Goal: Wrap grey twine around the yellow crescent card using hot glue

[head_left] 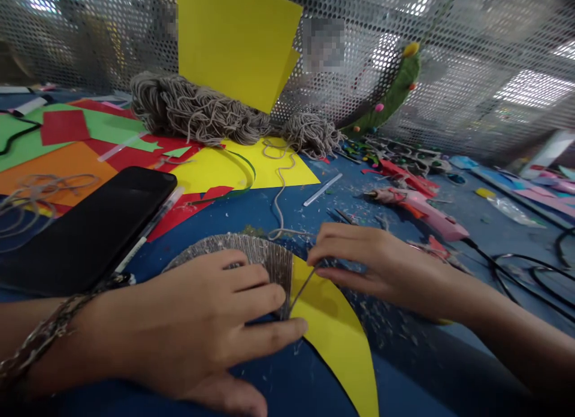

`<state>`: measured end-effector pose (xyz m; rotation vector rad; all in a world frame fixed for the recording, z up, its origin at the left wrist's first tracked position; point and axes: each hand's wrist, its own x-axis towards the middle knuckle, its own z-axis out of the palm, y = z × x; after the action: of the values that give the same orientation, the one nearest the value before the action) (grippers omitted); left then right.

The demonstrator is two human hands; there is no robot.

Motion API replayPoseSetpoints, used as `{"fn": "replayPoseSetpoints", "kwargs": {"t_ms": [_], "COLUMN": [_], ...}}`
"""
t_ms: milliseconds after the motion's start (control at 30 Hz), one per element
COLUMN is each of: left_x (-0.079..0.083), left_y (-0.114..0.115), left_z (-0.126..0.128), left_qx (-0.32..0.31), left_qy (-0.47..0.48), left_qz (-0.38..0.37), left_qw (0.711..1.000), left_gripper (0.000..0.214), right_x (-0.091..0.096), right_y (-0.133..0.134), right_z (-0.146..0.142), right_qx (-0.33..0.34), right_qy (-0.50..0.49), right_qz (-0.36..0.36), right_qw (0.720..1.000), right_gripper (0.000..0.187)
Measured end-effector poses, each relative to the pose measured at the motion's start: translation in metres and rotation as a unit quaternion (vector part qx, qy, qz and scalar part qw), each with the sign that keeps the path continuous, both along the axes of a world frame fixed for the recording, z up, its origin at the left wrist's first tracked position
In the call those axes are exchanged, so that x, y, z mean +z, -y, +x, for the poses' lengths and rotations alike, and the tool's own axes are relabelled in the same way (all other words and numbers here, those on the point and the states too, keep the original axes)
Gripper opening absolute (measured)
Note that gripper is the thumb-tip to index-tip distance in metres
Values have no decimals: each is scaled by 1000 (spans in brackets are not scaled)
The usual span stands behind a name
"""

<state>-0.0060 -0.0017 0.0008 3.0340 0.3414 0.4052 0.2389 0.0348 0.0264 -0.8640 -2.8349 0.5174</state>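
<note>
A yellow crescent of paper or card (344, 321) lies on the blue table, its left part covered by rows of grey yarn (251, 249). My left hand (197, 315) rests flat over the yarn-covered part, fingers spread, the index fingertip at the edge of the bare yellow. Between thumb and fingers, my right hand (350, 255) pinches a strand of grey yarn (302, 290), pulled taut up from the crescent near my left fingertips. From the pinch, the loose yarn runs back towards the far side of the table. The crescent's left end is hidden under my left hand.
Behind lie a large grey yarn bundle (197, 108) and a smaller one (312, 134), before a perforated metal screen. At right is a pink glue gun (426, 210) with a black cord. A black phone (94, 225), coloured paper (65, 126) and a glue stick (322, 189) lie about.
</note>
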Motion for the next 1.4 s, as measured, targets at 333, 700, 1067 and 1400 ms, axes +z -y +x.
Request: {"fn": "replayPoseSetpoints", "kwargs": {"t_ms": [333, 700, 1067, 1400], "left_x": [-6, -5, -4, -5], "left_y": [-1, -3, -3, -2], "left_z": [0, -2, -3, -4], "left_qx": [17, 11, 7, 9], "left_qy": [43, 40, 31, 37], "left_qz": [-40, -53, -39, -36], "left_qw": [998, 998, 999, 999], "left_gripper": [58, 41, 40, 39], "right_x": [-15, -17, -19, -17], "right_y": [-11, -16, -9, -14], "right_z": [0, -1, -16, -21], "right_qx": [-26, -92, -204, -206], "right_qy": [-60, -90, -55, -36], "right_qz": [-47, -112, -114, -124], "right_qw": [997, 985, 971, 970], "right_gripper": [12, 14, 12, 17]}}
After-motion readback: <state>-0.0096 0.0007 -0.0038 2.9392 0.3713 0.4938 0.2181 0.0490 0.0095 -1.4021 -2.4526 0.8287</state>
